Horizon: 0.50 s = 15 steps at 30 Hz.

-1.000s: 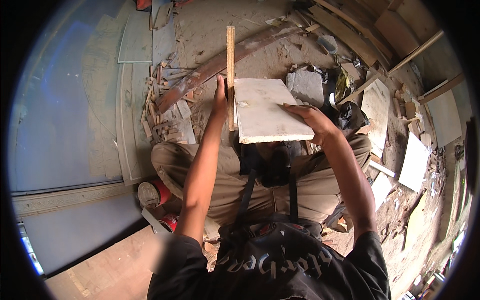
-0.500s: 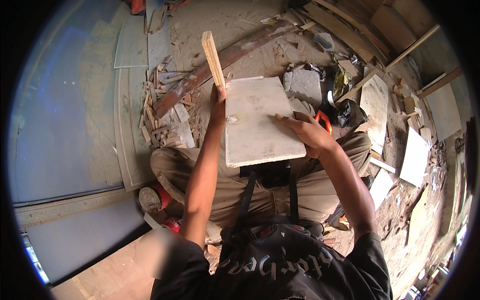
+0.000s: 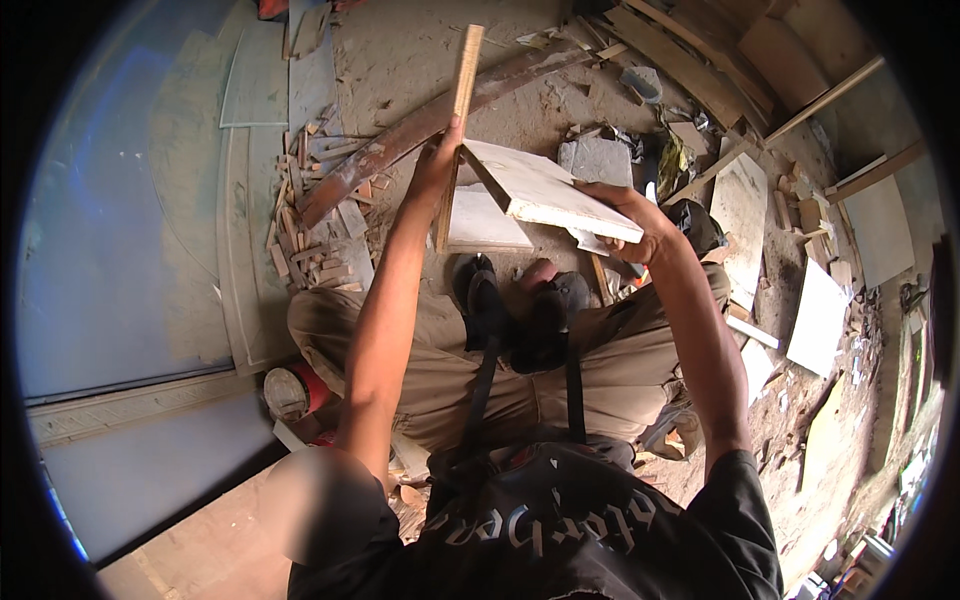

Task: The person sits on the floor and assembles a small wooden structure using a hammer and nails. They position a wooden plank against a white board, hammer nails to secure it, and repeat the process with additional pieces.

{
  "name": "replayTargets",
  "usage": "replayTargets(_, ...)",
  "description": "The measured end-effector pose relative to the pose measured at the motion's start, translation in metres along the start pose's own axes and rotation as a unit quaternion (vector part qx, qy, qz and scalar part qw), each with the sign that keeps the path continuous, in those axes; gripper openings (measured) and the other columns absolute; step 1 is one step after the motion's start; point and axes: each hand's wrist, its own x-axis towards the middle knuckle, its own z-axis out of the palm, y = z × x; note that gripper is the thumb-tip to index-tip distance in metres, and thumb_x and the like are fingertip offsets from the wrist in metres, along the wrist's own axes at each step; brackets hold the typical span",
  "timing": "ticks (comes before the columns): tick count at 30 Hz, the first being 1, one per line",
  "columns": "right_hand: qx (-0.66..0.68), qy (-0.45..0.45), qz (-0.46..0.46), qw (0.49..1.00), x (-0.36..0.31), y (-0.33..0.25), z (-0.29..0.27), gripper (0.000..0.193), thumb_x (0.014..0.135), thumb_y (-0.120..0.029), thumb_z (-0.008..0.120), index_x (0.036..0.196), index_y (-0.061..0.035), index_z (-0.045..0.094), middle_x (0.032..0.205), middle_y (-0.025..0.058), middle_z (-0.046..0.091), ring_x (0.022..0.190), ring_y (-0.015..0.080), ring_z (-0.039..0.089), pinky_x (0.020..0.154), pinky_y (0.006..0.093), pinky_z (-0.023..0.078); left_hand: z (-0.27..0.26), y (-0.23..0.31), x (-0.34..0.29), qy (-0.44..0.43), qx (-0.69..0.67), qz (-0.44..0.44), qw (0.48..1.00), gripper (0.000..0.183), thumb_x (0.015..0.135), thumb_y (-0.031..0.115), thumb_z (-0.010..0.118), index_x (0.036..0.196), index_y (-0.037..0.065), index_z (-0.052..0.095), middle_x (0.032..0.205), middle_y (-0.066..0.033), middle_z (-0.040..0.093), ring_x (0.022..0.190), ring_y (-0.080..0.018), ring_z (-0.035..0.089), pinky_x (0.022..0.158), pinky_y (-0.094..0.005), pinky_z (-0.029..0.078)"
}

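The right hand (image 3: pixel 640 222) grips the white board (image 3: pixel 548 182) near its right end, thumb on the upper face and fingers under the edge. The left hand (image 3: pixel 438 165) holds the upright board (image 3: pixel 466 80), its thumb along the narrow edge; the other fingers are mostly hidden.

The white board is raised and tilted above the ground, in front of the person. Its far left corner comes up to the upright board; I cannot tell whether the two are joined there. Beneath it, a lower white panel (image 3: pixel 488 220) lies beside the foot of the upright board.

Nearer the person are black shoes (image 3: pixel 482 300) and legs bent in brown trousers (image 3: pixel 620 360). Beyond the boards, a grey slab (image 3: pixel 594 165) lies on the ground, with a black bag (image 3: pixel 695 222) to its right.

To the left, wood scraps (image 3: pixel 310 255) are heaped by the near end of a long reddish plank (image 3: pixel 380 170). A red can (image 3: pixel 312 388) stands by the left knee. Toward the right edge of the ground lies a white sheet (image 3: pixel 818 320), and timber (image 3: pixel 685 65) is piled at the far right corner.
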Motion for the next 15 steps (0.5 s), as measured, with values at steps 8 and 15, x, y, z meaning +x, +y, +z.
replayTargets(8, 0.045, 0.005, 0.021, 0.999, -0.004, 0.010, -0.019, 0.027, 0.094, -0.017, 0.053, 0.106, 0.0068, 0.058, 0.071, 0.0074, 0.063, 0.042, 0.0090, 0.057, 0.030, 0.0155, 0.045, 0.003, 0.004, -0.014, -0.041, 0.108, 0.027, 0.993, 0.063, 0.094, 0.059, 0.046, 0.103, -0.003, 0.058, 0.102, -0.0084, 0.057, 0.096, -0.0165, 0.051, 0.085, -0.0302, 0.041)
replayTargets(15, 0.022, 0.007, 0.025, 0.999, -0.007, 0.017, -0.018, 0.031, 0.093, -0.021, 0.056, 0.110, 0.0043, 0.058, 0.070, 0.0046, 0.064, 0.044, 0.0072, 0.058, 0.031, 0.0156, 0.045, 0.006, -0.008, -0.014, 0.003, 0.114, 0.067, 0.991, 0.070, 0.091, 0.062, 0.047, 0.095, -0.007, 0.056, 0.082, -0.0143, 0.056, 0.082, -0.0233, 0.053, 0.073, -0.0354, 0.044)
